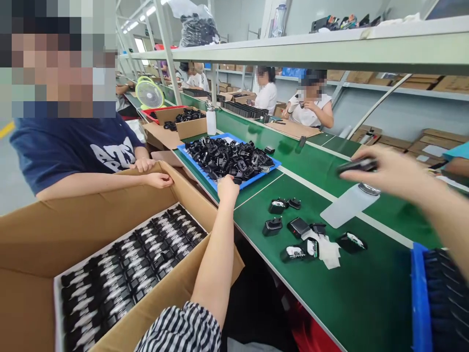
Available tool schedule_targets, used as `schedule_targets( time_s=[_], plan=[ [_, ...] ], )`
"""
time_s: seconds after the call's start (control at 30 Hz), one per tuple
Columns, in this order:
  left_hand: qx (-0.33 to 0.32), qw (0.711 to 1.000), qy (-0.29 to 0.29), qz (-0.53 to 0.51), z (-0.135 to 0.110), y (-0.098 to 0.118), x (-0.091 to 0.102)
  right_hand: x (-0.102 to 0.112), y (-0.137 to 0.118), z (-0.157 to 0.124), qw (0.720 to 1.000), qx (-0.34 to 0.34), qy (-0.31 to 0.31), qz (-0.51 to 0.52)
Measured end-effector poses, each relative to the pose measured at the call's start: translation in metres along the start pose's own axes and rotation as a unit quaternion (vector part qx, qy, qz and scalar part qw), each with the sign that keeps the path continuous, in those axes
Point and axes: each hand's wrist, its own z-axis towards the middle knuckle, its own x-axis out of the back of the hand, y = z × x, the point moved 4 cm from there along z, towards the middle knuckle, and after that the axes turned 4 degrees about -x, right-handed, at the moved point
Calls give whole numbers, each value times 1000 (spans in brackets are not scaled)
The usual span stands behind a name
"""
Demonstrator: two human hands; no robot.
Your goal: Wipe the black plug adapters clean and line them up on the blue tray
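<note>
My left hand (pixel 227 189) reaches over the near edge of the blue tray (pixel 246 186), which is heaped with black plastic adapter covers (pixel 229 156). Its fingers are closed around one cover at the rim of the pile, mostly hidden by the hand. Raised over the right side of the bench, my right hand (pixel 390 166) grips a black adapter housing (pixel 358 166), slightly blurred. Below lie several black adapters (pixel 298 226), some with white insides showing, around a crumpled white tissue (pixel 329 252). A frosted bottle (pixel 348 206) lies on its side under my right hand.
An open carton (pixel 190 288) with rows of black and white parts stands left, a co-worker's hands (pixel 159 180) at its far edge. Another blue tray (pixel 417 293) is at lower right. A white bottle (pixel 211 120) stands behind the heap. A shelf (pixel 293 51) spans overhead.
</note>
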Motion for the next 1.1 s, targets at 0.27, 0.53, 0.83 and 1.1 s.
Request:
schedule_targets(
  time_s=[0.27, 0.53, 0.83, 1.1],
  plan=[
    [-12, 999, 45, -8, 15, 18, -27, -144, -33, -21, 963, 6, -259, -71],
    [-76, 979, 80, -173, 6, 29, -11, -107, -28, -22, 972, 25, -233, 1],
    [21, 689, -249, -680, -110, 67, -21, -55, -60, -85, 761, 3, -274, 588],
    [10, 667, -276, -692, -134, 67, -19, -62, -60, -101, 687, -58, -314, 653]
  ],
)
